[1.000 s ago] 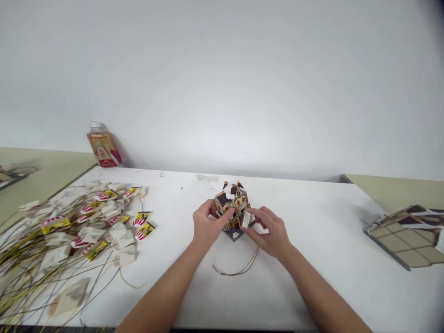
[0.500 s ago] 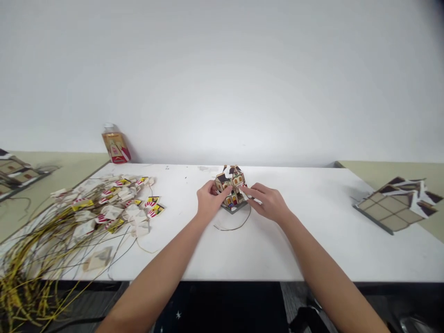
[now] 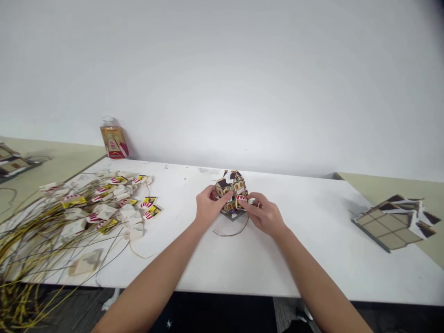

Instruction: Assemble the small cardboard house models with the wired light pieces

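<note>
Our model house (image 3: 231,189) sits mid-frame between our hands. Our left hand (image 3: 208,205) grips its left side; our right hand (image 3: 266,213) pinches the striped awning piece (image 3: 242,200) against its front.

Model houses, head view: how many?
3: middle house between left hand and right hand; right house near the right edge; left house cut off at the left edge. More may be hidden off-frame.

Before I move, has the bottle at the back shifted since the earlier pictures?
No. Against the back left corner of the white table, the bottle sits as before, just right, near the wall.
</note>
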A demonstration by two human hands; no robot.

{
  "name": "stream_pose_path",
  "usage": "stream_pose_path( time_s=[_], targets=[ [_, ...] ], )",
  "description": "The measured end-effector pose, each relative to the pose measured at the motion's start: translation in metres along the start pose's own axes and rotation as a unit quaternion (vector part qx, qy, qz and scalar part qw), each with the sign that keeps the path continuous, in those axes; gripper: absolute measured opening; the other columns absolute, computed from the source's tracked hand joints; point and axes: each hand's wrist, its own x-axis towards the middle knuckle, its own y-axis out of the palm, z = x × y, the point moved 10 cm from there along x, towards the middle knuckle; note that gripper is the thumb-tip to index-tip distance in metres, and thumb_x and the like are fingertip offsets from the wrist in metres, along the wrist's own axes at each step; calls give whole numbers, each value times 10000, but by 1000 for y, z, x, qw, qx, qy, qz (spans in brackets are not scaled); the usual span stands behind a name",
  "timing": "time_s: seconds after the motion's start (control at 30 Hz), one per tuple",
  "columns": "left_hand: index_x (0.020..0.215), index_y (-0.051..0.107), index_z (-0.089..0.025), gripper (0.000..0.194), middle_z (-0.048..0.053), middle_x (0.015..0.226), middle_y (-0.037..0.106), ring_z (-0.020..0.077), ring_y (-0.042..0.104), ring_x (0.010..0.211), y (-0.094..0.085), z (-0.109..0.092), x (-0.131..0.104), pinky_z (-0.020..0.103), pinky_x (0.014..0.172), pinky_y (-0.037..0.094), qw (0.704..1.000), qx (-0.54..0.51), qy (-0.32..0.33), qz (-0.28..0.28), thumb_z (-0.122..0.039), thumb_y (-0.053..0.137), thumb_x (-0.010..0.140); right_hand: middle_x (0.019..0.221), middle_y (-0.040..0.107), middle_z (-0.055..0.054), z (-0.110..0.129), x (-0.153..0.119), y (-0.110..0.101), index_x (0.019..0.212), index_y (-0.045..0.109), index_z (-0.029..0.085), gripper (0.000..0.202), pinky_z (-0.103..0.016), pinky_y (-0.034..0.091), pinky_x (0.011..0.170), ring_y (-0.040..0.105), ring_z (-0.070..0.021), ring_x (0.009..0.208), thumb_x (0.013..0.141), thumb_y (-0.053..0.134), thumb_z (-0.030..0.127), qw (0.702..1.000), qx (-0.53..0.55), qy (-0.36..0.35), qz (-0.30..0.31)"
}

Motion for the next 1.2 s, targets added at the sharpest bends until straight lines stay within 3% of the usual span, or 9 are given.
stream_pose_path(
  time_s=[0.33, 0.53, 0.8, 1.03, 1.2],
  targets=[
    [644, 534, -174, 415, -37, 573, 453, 87, 374, 554, -1, 0, 0, 223, 506, 301, 1000, 4, 8, 1, -535, 738, 630, 1036, 544, -76, -20, -6, -3, 1039, 718, 298, 341, -295, 535, 632, 556, -151, 805, 838, 483, 153, 983, 141, 92, -66],
    [642, 524, -173, 432, -40, 591, 450, 81, 366, 560, -1, -4, 2, 219, 509, 290, 999, 2, 50, -1, -550, 734, 629, 914, 535, -59, -32, -4, -13, 864, 745, 248, 262, -285, 500, 553, 518, -131, 696, 788, 506, 172, 964, 179, 146, -131],
    [619, 524, -169, 461, -53, 557, 424, 79, 358, 543, -4, -3, 6, 213, 503, 272, 999, 0, 45, -14, -588, 717, 629, 772, 610, -34, -32, 1, -3, 853, 720, 191, 252, -248, 464, 537, 526, -119, 651, 726, 506, 150, 957, 229, 141, -104],
    [579, 469, -173, 494, -65, 522, 372, 73, 323, 519, -3, 0, 9, 209, 488, 245, 999, -9, 32, -11, -601, 711, 631, 808, 636, -50, -27, 1, -3, 975, 699, 181, 241, -227, 476, 528, 553, -116, 667, 820, 559, 301, 952, 262, 135, -78],
    [574, 469, -171, 503, -62, 526, 382, 73, 323, 523, 1, 1, 11, 209, 488, 251, 1000, -10, 19, -8, -609, 711, 627, 826, 672, -64, -28, 1, 1, 905, 699, 177, 248, -254, 489, 550, 572, -128, 661, 842, 585, 388, 953, 260, 141, -70]
  ],
)
